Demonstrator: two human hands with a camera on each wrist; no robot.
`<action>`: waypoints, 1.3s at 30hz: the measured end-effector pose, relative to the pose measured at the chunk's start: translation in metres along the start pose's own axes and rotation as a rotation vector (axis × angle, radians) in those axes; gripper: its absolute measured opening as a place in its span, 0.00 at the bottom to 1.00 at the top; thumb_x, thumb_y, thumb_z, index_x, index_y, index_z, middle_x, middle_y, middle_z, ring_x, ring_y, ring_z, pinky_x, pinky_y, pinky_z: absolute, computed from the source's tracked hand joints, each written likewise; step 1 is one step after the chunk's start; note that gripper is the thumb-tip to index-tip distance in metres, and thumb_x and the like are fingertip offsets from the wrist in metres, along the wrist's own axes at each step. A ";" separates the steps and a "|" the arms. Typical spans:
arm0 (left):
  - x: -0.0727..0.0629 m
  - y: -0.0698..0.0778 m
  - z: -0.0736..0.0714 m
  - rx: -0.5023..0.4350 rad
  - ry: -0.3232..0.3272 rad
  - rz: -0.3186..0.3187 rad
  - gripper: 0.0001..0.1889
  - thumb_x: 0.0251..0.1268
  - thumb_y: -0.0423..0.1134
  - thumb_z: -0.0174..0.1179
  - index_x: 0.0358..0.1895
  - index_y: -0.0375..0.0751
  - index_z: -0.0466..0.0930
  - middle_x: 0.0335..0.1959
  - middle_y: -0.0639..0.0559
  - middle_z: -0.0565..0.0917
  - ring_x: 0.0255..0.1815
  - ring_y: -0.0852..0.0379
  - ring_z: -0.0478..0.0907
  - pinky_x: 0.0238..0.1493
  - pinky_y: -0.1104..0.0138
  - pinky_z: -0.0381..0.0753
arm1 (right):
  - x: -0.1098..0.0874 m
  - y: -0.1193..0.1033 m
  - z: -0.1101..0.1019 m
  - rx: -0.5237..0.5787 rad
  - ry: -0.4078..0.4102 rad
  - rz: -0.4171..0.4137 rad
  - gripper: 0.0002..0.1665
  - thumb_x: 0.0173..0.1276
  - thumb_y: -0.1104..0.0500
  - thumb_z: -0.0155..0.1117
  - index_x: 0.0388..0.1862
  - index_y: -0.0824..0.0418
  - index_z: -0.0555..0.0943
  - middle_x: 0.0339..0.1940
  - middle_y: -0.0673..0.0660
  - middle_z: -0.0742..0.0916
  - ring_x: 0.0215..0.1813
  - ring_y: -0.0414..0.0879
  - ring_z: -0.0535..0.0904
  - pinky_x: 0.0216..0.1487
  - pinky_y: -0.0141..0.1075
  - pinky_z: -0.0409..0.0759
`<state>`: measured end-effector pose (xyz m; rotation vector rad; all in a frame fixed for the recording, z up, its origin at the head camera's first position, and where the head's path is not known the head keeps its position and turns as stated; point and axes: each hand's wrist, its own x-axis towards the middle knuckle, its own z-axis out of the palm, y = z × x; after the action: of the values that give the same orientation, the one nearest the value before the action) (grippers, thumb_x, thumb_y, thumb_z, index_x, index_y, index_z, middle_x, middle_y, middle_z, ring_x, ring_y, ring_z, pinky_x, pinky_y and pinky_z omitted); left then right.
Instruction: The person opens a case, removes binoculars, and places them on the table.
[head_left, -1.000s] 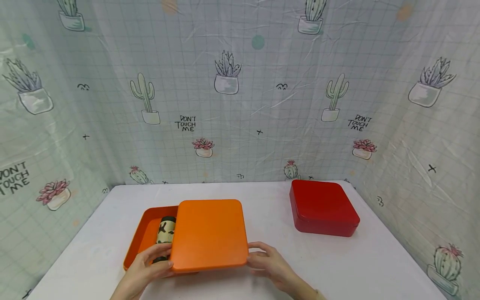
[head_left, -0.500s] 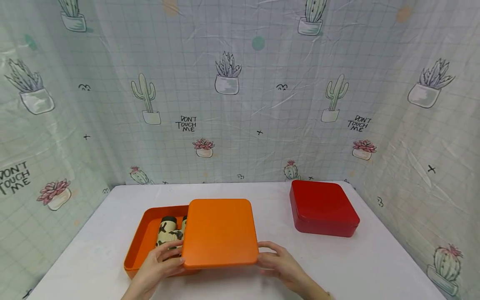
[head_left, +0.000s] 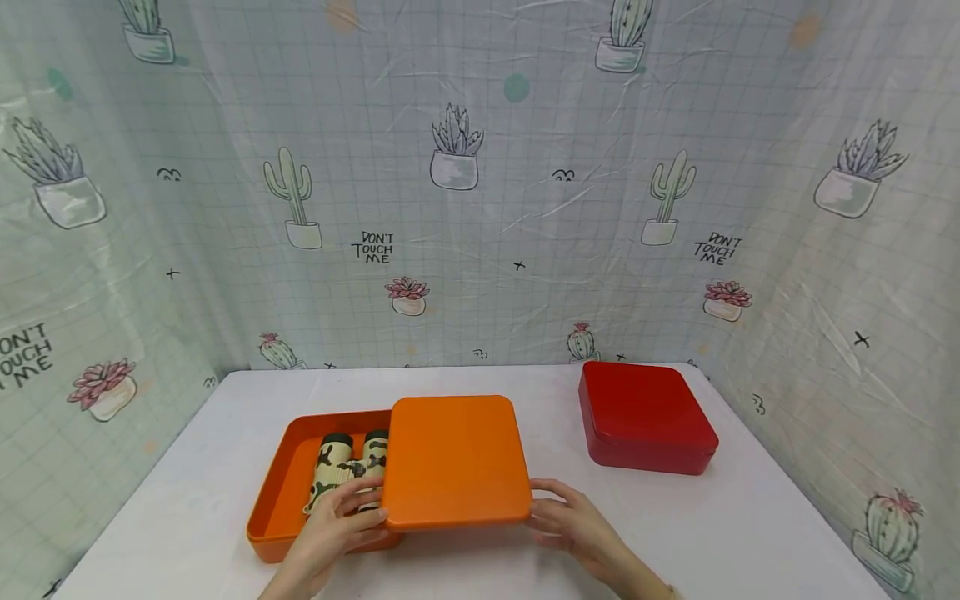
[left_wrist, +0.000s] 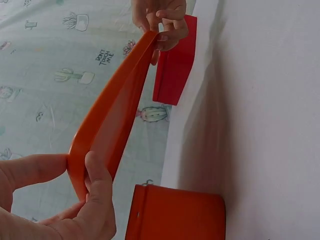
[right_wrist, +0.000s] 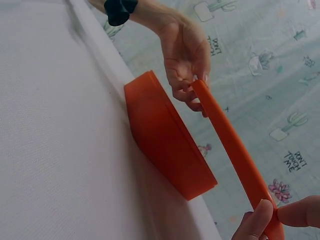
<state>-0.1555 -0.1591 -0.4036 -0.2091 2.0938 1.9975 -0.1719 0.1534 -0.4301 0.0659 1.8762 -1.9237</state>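
Note:
Both hands hold an orange lid [head_left: 459,462] raised over the table. My left hand [head_left: 337,525] pinches its left edge, thumb on one side and fingers on the other, as the left wrist view shows. On the opposite edge my right hand [head_left: 573,525] pinches it the same way. Below and to the left stands the orange box [head_left: 272,508], its left part uncovered. Inside lie camouflage-patterned binoculars [head_left: 330,460] with black ends; the left hand and the lid hide part of them. In both wrist views a gap shows between the lid [right_wrist: 232,150] and the box [right_wrist: 160,135].
A closed red box [head_left: 647,412] sits at the back right of the white table [head_left: 645,533]. Behind and on both sides hangs a pale curtain [head_left: 517,208] printed with cacti.
Both hands have moved the orange lid to the right, off more of the orange box. More of the binoculars now shows. The orange box and the red box have stayed put.

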 end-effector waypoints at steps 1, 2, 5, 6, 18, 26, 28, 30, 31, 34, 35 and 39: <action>0.000 0.000 0.001 -0.003 -0.006 0.001 0.33 0.52 0.32 0.61 0.62 0.27 0.58 0.55 0.31 0.71 0.39 0.53 0.81 0.41 0.58 0.81 | 0.000 0.000 -0.001 0.001 0.002 0.006 0.37 0.59 0.51 0.60 0.63 0.65 0.61 0.46 0.54 0.83 0.44 0.46 0.80 0.48 0.42 0.79; 0.000 0.000 0.002 -0.008 -0.012 0.000 0.33 0.53 0.32 0.61 0.62 0.26 0.57 0.55 0.30 0.70 0.39 0.53 0.80 0.41 0.58 0.81 | 0.000 0.000 -0.002 0.000 0.003 0.009 0.37 0.59 0.50 0.60 0.63 0.65 0.61 0.46 0.54 0.83 0.44 0.46 0.80 0.49 0.43 0.78; 0.001 0.000 0.005 -0.018 -0.017 -0.002 0.33 0.53 0.32 0.61 0.61 0.26 0.58 0.56 0.28 0.68 0.39 0.53 0.80 0.40 0.58 0.81 | -0.001 0.000 -0.005 0.010 0.005 0.018 0.39 0.59 0.51 0.61 0.64 0.65 0.59 0.47 0.55 0.82 0.44 0.46 0.80 0.50 0.44 0.77; 0.001 0.000 0.006 -0.020 -0.019 -0.003 0.33 0.53 0.32 0.61 0.61 0.26 0.58 0.56 0.28 0.67 0.39 0.53 0.80 0.41 0.59 0.81 | -0.001 -0.001 -0.006 0.017 0.003 0.018 0.39 0.59 0.51 0.61 0.65 0.65 0.59 0.47 0.55 0.82 0.44 0.46 0.80 0.51 0.44 0.77; 0.009 -0.004 0.020 -0.086 -0.074 0.015 0.32 0.56 0.31 0.58 0.63 0.24 0.54 0.59 0.26 0.63 0.38 0.55 0.79 0.41 0.60 0.81 | -0.003 -0.002 -0.014 0.063 0.053 0.016 0.43 0.57 0.52 0.63 0.67 0.62 0.54 0.53 0.58 0.78 0.44 0.44 0.80 0.51 0.41 0.77; 0.014 -0.003 0.031 -0.120 -0.102 0.033 0.31 0.58 0.30 0.56 0.61 0.20 0.53 0.56 0.29 0.65 0.34 0.59 0.79 0.41 0.63 0.81 | -0.003 -0.007 -0.021 0.126 0.071 0.018 0.40 0.60 0.54 0.60 0.67 0.62 0.55 0.58 0.61 0.74 0.43 0.44 0.79 0.47 0.35 0.79; 0.016 -0.002 0.033 -0.126 -0.106 0.037 0.31 0.58 0.30 0.55 0.61 0.20 0.54 0.57 0.28 0.64 0.35 0.59 0.78 0.41 0.63 0.81 | -0.002 -0.008 -0.025 0.155 0.053 0.010 0.39 0.62 0.55 0.58 0.67 0.63 0.54 0.54 0.58 0.76 0.43 0.44 0.79 0.46 0.34 0.79; 0.017 -0.002 0.035 -0.133 -0.110 0.042 0.30 0.58 0.30 0.55 0.61 0.20 0.54 0.58 0.27 0.62 0.37 0.59 0.78 0.42 0.63 0.81 | -0.001 -0.009 -0.029 0.187 0.033 0.007 0.39 0.63 0.56 0.56 0.68 0.63 0.52 0.51 0.55 0.77 0.43 0.43 0.79 0.46 0.32 0.79; 0.018 -0.002 0.037 -0.139 -0.111 0.046 0.30 0.58 0.30 0.55 0.61 0.20 0.54 0.59 0.26 0.62 0.38 0.59 0.78 0.43 0.63 0.81 | -0.001 -0.009 -0.030 0.202 0.023 0.006 0.39 0.63 0.56 0.56 0.68 0.63 0.51 0.50 0.54 0.78 0.43 0.43 0.79 0.45 0.31 0.79; 0.020 -0.001 0.040 -0.160 -0.112 0.060 0.31 0.58 0.31 0.55 0.62 0.21 0.53 0.59 0.26 0.61 0.39 0.58 0.78 0.43 0.62 0.81 | 0.000 -0.010 -0.035 0.231 -0.006 -0.009 0.38 0.65 0.57 0.54 0.69 0.63 0.50 0.48 0.52 0.78 0.44 0.43 0.78 0.45 0.29 0.79; 0.021 -0.001 0.040 -0.167 -0.110 0.063 0.31 0.58 0.31 0.55 0.62 0.21 0.54 0.59 0.26 0.62 0.39 0.59 0.78 0.43 0.61 0.81 | 0.000 -0.010 -0.036 0.240 -0.018 -0.014 0.38 0.65 0.57 0.53 0.69 0.63 0.49 0.48 0.51 0.78 0.45 0.43 0.78 0.44 0.29 0.79; 0.023 0.001 0.043 -0.210 -0.111 0.054 0.30 0.60 0.34 0.54 0.62 0.22 0.54 0.55 0.34 0.70 0.40 0.59 0.78 0.43 0.61 0.81 | 0.000 -0.011 -0.039 0.275 -0.041 -0.023 0.38 0.66 0.57 0.51 0.69 0.63 0.47 0.48 0.50 0.78 0.47 0.44 0.77 0.45 0.27 0.78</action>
<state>-0.1750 -0.1145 -0.4101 -0.0771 1.8418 2.2063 -0.1864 0.1910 -0.4227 0.0887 1.5820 -2.1699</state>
